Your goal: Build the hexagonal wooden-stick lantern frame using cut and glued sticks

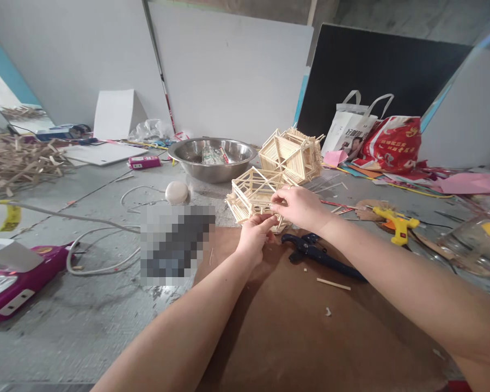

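Forearms point(179, 326) nearest; hands point(253, 237) pinching near side of stick frame point(251, 195), frame just beyond fingertips.

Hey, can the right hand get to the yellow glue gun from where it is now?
Probably yes: the yellow glue gun lies off to its right, and nothing seems to cover it. The right hand would first have to leave the nearer stick frame, where its fingers are busy.

Frame point(253, 196), many-sided, of thin pale sticks, open-faced on top, slatted low at left, just front-right of the basin point(212, 173)
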`<move>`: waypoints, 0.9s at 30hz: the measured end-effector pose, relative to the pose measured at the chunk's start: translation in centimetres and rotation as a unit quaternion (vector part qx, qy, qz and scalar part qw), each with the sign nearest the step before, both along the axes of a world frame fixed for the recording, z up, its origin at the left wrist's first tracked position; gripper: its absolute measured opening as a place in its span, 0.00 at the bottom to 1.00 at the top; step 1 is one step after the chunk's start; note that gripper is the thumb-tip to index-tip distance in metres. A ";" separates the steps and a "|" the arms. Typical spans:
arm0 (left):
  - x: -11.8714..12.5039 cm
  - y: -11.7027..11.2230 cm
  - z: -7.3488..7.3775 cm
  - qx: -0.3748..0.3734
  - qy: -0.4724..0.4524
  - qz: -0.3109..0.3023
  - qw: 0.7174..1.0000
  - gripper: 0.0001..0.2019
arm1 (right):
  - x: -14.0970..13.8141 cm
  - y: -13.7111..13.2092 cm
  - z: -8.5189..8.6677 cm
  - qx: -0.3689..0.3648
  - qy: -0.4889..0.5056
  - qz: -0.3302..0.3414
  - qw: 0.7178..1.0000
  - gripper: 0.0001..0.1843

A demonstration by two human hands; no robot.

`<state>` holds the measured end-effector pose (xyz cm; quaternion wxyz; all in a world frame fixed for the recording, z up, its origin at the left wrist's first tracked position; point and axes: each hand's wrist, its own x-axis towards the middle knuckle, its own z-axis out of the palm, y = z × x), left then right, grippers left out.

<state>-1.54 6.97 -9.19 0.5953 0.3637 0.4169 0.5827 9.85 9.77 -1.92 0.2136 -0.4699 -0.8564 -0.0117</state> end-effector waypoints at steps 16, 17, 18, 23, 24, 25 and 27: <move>0.5 -2.3 0.1 0.060 0.277 -0.032 0.958 0.09 | 5.2 -2.8 -1.2 0.020 0.227 -0.036 0.973 0.10; 0.6 -2.6 0.1 0.079 0.299 -0.036 0.950 0.10 | 5.7 -3.2 -1.8 0.000 0.228 -0.046 0.973 0.11; 0.7 -2.9 0.2 0.100 0.322 -0.043 0.941 0.10 | 6.2 -3.5 -2.4 -0.019 0.226 -0.053 0.972 0.12; 0.9 -4.1 0.5 0.249 0.495 -0.069 0.829 0.16 | 7.0 -4.4 -5.3 -0.073 0.176 -0.082 0.978 0.18; 0.8 -4.2 0.7 0.272 0.518 -0.059 0.809 0.17 | 6.9 -4.4 -5.7 -0.083 0.161 -0.090 0.979 0.19; 0.6 -4.3 0.8 0.288 0.527 -0.039 0.799 0.18 | 6.9 -4.5 -6.0 -0.092 0.148 -0.097 0.980 0.19; 0.0 -4.2 1.3 0.310 0.520 0.030 0.795 0.19 | 6.8 -4.5 -6.5 -0.100 0.134 -0.101 0.981 0.18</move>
